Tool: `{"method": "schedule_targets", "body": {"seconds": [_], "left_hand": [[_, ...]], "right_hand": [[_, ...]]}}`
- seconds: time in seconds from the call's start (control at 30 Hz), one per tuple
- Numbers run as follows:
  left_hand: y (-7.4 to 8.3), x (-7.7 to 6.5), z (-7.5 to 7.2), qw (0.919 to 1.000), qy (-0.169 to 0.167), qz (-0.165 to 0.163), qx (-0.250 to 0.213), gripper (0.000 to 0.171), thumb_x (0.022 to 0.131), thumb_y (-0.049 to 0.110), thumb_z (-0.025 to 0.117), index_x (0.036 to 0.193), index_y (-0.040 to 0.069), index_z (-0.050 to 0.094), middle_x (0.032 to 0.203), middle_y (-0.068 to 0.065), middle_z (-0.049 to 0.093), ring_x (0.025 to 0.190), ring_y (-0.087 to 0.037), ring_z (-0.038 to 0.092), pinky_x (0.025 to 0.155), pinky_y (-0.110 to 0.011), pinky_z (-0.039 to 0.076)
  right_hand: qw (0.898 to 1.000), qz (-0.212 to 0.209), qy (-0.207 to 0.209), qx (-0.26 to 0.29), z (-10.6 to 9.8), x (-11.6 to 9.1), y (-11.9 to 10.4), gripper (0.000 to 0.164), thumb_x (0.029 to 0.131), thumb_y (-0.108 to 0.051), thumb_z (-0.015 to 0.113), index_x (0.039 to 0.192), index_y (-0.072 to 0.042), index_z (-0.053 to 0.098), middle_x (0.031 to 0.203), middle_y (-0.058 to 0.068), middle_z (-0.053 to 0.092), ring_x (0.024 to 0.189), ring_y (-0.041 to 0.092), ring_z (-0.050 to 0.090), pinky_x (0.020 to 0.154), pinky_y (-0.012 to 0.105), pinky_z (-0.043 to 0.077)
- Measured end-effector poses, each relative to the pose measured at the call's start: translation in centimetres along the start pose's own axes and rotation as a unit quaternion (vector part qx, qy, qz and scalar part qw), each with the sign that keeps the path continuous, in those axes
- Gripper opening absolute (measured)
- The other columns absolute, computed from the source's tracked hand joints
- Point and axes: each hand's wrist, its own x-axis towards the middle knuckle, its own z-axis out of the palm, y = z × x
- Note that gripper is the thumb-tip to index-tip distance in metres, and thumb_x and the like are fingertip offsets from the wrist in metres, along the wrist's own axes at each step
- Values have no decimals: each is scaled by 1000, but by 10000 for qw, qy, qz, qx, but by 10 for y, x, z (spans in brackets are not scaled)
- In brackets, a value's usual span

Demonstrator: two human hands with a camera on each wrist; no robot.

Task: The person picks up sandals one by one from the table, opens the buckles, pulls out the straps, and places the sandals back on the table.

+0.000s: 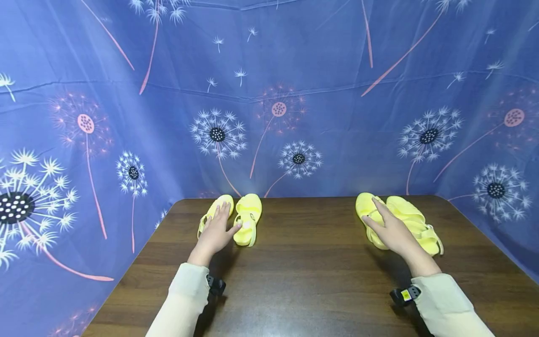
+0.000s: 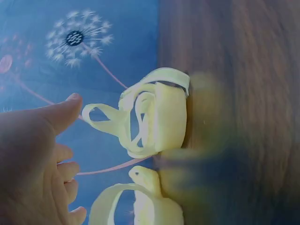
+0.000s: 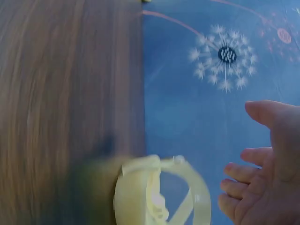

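Note:
Two pairs of yellow strappy sandals stand on the table. At the left, my left hand [image 1: 214,234] hovers over the outer sandal [image 1: 226,200], partly covering it, with its thumb spread toward the inner sandal [image 1: 249,206]. The left wrist view shows that hand apart from a sandal heel [image 2: 171,117], its fingers relaxed. My right hand [image 1: 393,232] is above the other pair, between the near-side sandal [image 1: 364,204] and the right-hand sandal [image 1: 402,208], hiding parts of both. In the right wrist view its loose fingers hold nothing, clear of a sandal [image 3: 131,199].
The brown wooden table [image 1: 311,267] reaches back to a blue cloth [image 1: 349,135] printed with dandelions, which hangs behind and along both sides. Each wrist wears a dark strap with a small device, such as the right strap [image 1: 405,296]. Table surface lies between the pairs.

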Motion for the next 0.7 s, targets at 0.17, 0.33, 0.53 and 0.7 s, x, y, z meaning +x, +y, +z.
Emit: {"method": "schedule_targets", "body": {"seconds": [0.17, 0.33, 0.53, 0.7], "left_hand": [[-5, 2, -3, 9965, -93, 32, -825, 79, 99, 40, 53, 154, 1, 12, 161, -19, 9, 149, -36, 1, 119, -59, 8], [-10, 3, -9, 9923, -73, 24, -1235, 81, 98, 37, 56, 154, 1, 10, 161, -20, 9, 149, -36, 1, 120, -55, 8], [-13, 4, -13, 9875, -35, -6, -1573, 81, 97, 37, 57, 154, 2, 11, 161, -21, 11, 149, -37, 4, 120, -53, 10], [-13, 4, -15, 9859, -37, -109, -1669, 83, 97, 38, 57, 155, 3, 10, 160, -22, 11, 148, -39, 10, 119, -54, 14]], "right_hand": [[9999, 42, 77, 69, 8, 6, -16, 78, 100, -53, 40, 156, -7, 11, 153, 33, 22, 134, 56, 27, 106, 68, 27], [9997, 40, 175, 185, 14, 12, -30, 77, 100, -54, 40, 155, -7, 13, 154, 30, 23, 136, 54, 26, 108, 67, 26], [9991, 42, 222, 365, 22, 21, -43, 78, 99, -54, 41, 155, -7, 15, 155, 29, 24, 137, 53, 27, 109, 67, 25], [9983, -43, 277, 514, 29, 28, -50, 76, 100, -52, 42, 155, -6, 17, 154, 28, 25, 137, 51, 30, 110, 63, 27]]}}
